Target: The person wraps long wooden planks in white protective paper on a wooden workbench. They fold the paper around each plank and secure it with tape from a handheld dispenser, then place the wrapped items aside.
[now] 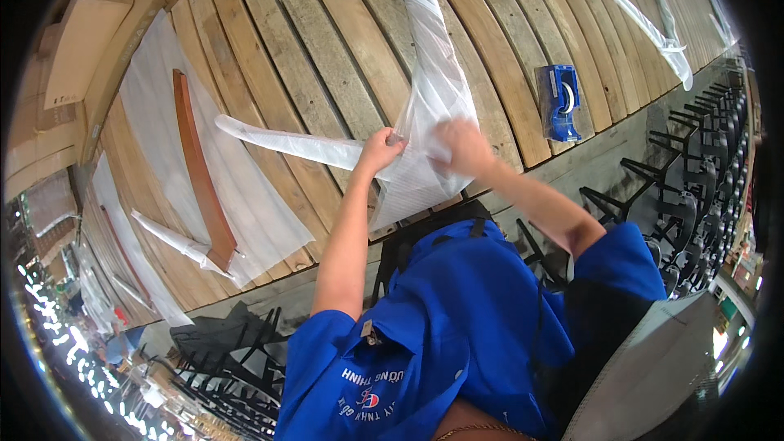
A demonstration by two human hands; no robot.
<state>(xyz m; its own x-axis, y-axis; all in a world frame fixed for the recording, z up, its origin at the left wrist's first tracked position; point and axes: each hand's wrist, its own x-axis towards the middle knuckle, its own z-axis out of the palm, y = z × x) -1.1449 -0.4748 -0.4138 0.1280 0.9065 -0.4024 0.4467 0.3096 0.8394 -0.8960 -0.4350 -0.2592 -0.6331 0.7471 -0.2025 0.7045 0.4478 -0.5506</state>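
Directly before me on the slatted wooden table lies a bent furniture part wrapped in white foam sheet (429,73), with one arm reaching away and the other pointing left. At its corner my left hand (380,153) is closed, thumb and fingers pinching the foam. My right hand (464,147) is over the wrap just to the right; motion smears its fingers. A loose flap of foam hangs toward me below both hands. Farther right, near the table edge, sits a blue tape dispenser (562,104) with a roll in it.
To the left, a brown wooden L-shaped part (198,167), partly wrapped, rests on a flat foam sheet (265,224). Another wrapped part (633,12) lies far right. Cardboard boxes (90,41) stand at the far left. Black chair frames (678,188) crowd the floor beyond the table's right edge.
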